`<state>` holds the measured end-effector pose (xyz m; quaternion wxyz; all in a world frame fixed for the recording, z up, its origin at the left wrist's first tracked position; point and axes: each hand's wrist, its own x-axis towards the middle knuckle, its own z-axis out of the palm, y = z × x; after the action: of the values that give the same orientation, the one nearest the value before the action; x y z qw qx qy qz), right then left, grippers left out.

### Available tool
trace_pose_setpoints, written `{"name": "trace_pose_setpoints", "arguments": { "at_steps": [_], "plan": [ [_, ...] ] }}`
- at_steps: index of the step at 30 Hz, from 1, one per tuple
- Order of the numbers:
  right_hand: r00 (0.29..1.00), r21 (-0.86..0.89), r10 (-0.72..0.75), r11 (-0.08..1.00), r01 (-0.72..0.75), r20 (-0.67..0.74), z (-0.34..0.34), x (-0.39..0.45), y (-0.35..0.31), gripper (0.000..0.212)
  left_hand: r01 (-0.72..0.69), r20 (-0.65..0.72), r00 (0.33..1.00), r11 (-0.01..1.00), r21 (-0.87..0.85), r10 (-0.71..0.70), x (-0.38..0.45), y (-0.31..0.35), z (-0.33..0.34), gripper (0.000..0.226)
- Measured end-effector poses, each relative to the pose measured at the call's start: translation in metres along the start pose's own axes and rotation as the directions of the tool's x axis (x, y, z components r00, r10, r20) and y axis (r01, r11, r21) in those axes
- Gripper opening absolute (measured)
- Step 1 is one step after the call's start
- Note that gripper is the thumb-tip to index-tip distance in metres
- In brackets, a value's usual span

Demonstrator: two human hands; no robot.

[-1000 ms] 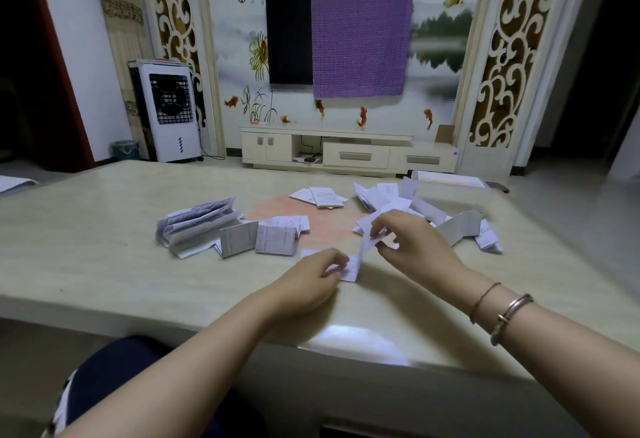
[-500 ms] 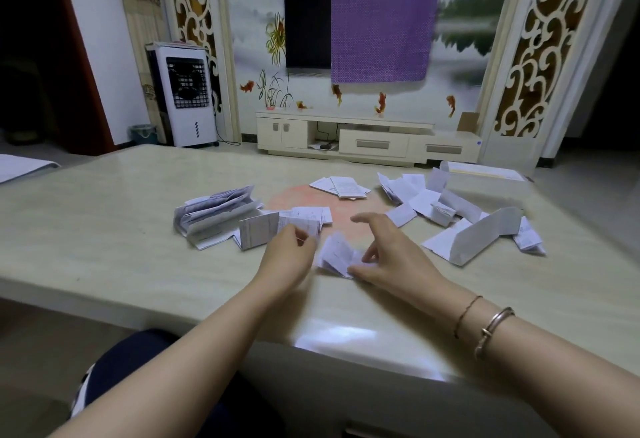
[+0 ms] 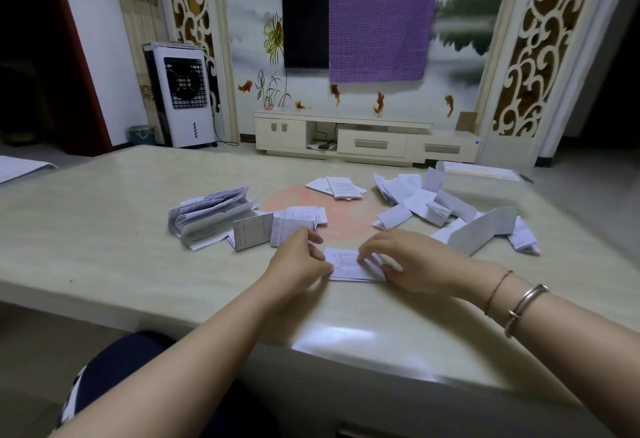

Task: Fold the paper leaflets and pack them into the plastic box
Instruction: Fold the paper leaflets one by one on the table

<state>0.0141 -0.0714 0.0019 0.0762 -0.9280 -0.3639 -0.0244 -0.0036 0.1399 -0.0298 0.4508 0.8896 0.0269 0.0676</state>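
The left hand has its fingers curled onto the left end of a folded leaflet, pinching that end against the counter. The right hand lies just right of it, its fingers bent down onto the leaflet's right part and its thumb at the near right corner, so both hands grasp the same sheet. The leaflet lies flat near the middle of the counter's near edge. The right wrist wears a thin bracelet and a metal bangle.

Going from the counter's left side: a thick fanned stack of leaflets lies left of centre. Just right of it a folded leaflet stands tented, touching a small pile of folded ones that sits just beyond the left hand. Toward the far edge, near the middle, lie a few more folded sheets. To their right a loose heap of unfolded and half-folded leaflets spreads toward the right edge, with one long bent strip at its near side. At the far right corner stands the clear plastic box; whether anything lies inside it cannot be made out.

Beyond the counter stand a white fan unit and a low cabinet, under a screen half covered by a purple cloth.
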Motion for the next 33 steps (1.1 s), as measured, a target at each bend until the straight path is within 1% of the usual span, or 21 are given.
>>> {"name": "trace_pose_setpoints", "arguments": {
  "at_steps": [4, 7, 9, 13, 15, 17, 19, 20, 22, 23, 24, 27, 29, 31, 33],
  "plan": [
    [0.998, 0.033, 0.003, 0.999, -0.006, 0.069, 0.0, -0.004, 0.0, 0.048, 0.013, 0.011, 1.0, 1.0, 0.022, -0.014, -0.002, 0.003, 0.001, 0.043],
    [0.996, 0.022, -0.024, 1.0, 0.022, 0.089, -0.004, -0.005, 0.001, 0.05, 0.01, 0.017, 1.0, 1.0, 0.021, -0.011, -0.003, 0.007, 0.006, 0.042],
    [0.995, 0.022, -0.037, 0.999, 0.035, 0.091, -0.007, -0.008, 0.0, 0.048, 0.003, 0.02, 1.0, 1.0, 0.007, -0.003, -0.004, 0.011, 0.008, 0.042],
    [0.993, 0.022, -0.075, 0.997, 0.073, 0.09, -0.008, -0.016, -0.007, 0.039, 0.004, 0.032, 0.999, 0.997, 0.081, -0.007, -0.004, 0.013, 0.007, 0.048],
    [0.992, -0.024, -0.106, 0.994, 0.108, 0.074, -0.005, -0.019, -0.008, 0.034, 0.035, 0.03, 0.999, 0.991, 0.132, -0.039, -0.004, 0.015, 0.005, 0.051],
    [0.988, -0.1, -0.147, 0.983, 0.151, 0.05, -0.002, -0.02, -0.006, 0.029, 0.078, 0.028, 0.996, 0.971, 0.224, -0.087, -0.005, 0.017, 0.003, 0.051],
    [0.98, -0.178, -0.2, 0.963, 0.201, 0.022, -0.001, -0.021, -0.003, 0.024, 0.109, 0.055, 0.99, 0.951, 0.29, -0.13, -0.005, 0.021, 0.0, 0.044],
    [0.973, -0.219, -0.232, 0.949, 0.228, 0.009, 0.0, -0.021, -0.002, 0.022, 0.118, 0.073, 0.987, 0.951, 0.288, -0.144, -0.004, 0.022, -0.003, 0.038],
    [0.961, -0.281, -0.275, 0.924, 0.261, -0.009, 0.003, -0.021, -0.002, 0.021, 0.116, 0.125, 0.982, 0.971, 0.207, -0.144, -0.005, 0.025, -0.006, 0.025],
    [0.958, -0.285, -0.287, 0.92, 0.27, -0.017, 0.004, -0.021, -0.003, 0.021, 0.118, 0.149, 0.979, 0.981, 0.151, -0.141, -0.006, 0.026, -0.007, 0.019],
    [0.959, -0.268, -0.284, 0.926, 0.266, -0.027, 0.004, -0.021, -0.005, 0.022, 0.12, 0.166, 0.977, 0.987, 0.105, -0.137, -0.007, 0.027, -0.007, 0.017],
    [0.969, -0.181, -0.24, 0.957, 0.227, -0.056, 0.002, -0.025, -0.006, 0.022, 0.094, 0.162, 0.982, 0.996, -0.001, -0.093, -0.011, 0.026, -0.004, 0.017],
    [0.97, -0.174, -0.232, 0.96, 0.217, -0.071, 0.001, -0.027, -0.003, 0.022, 0.053, 0.128, 0.991, 0.996, -0.074, -0.043, -0.01, 0.025, -0.002, 0.016],
    [0.96, -0.208, -0.259, 0.95, 0.234, -0.101, 0.001, -0.027, -0.002, 0.02, 0.026, 0.107, 0.994, 0.988, -0.153, -0.009, -0.008, 0.025, -0.001, 0.018],
    [0.945, -0.281, -0.296, 0.926, 0.25, -0.137, 0.001, -0.025, -0.001, 0.014, 0.01, 0.123, 0.992, 0.98, -0.198, 0.015, -0.004, 0.026, 0.001, 0.022]
  ]
}}
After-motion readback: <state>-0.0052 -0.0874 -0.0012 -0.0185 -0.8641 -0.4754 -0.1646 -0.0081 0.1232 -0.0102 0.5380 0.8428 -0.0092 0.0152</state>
